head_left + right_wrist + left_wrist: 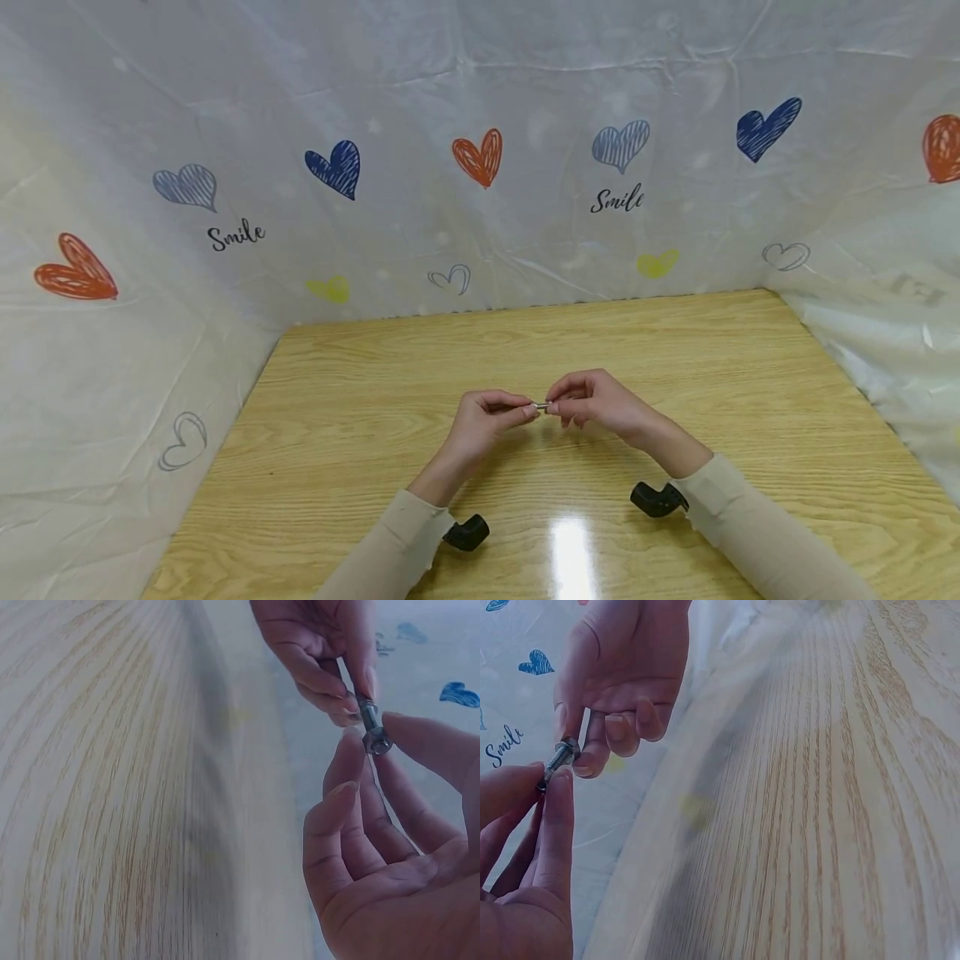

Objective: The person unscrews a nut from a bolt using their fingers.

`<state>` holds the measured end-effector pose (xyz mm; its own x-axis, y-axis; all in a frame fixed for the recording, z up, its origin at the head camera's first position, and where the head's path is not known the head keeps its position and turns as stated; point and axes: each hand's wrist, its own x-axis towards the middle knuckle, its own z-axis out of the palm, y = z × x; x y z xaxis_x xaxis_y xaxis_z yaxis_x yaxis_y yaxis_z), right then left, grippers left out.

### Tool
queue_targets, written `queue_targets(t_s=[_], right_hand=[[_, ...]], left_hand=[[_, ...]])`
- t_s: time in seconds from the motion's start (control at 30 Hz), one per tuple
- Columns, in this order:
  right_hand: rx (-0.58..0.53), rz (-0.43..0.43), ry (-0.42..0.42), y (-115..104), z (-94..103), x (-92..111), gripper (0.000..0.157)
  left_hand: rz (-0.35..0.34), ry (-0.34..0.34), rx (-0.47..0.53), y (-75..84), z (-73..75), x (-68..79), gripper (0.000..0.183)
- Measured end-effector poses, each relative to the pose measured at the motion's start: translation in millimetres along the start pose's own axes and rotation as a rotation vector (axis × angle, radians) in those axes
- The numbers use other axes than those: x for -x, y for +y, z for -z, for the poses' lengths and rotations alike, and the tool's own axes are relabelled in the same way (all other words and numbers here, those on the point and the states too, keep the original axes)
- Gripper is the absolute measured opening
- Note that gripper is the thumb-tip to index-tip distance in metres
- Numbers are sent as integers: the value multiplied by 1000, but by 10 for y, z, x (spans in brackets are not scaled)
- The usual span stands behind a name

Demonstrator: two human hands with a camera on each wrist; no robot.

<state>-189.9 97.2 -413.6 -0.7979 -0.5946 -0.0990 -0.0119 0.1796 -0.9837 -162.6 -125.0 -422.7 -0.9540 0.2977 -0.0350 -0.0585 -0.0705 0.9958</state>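
Note:
A small silvery bolt [556, 760] is held between the two hands above the wooden table, its thread showing in the left wrist view. My left hand [478, 425] pinches its head end between thumb and fingertips, which mostly cover the head. On the other end sits a hex nut [375, 742], with the bolt's tip showing through its middle. My right hand [606, 408] pinches the nut with thumb and index fingertip, while its other fingers curl loosely below. Seen from the head, the bolt is a short metal line lying roughly level.
The wood-grain table [360, 433] spreads under both hands. A pale cloth backdrop [420, 108] with printed hearts and "Smile" encloses it at the back and sides. Black curved wrist pieces [658, 500] stick out by the beige sleeves [757, 517].

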Motion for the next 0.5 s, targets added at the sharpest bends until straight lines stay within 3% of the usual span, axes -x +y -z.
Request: queue_targets(t_s=[0.17, 0.5], right_hand=[[-10, -3, -4, -166, -19, 76, 27], [32, -88, 16, 100, 68, -66, 42]], left_hand=[[1, 0, 1, 1, -10, -10, 27], [1, 17, 4, 9, -37, -33, 22]])
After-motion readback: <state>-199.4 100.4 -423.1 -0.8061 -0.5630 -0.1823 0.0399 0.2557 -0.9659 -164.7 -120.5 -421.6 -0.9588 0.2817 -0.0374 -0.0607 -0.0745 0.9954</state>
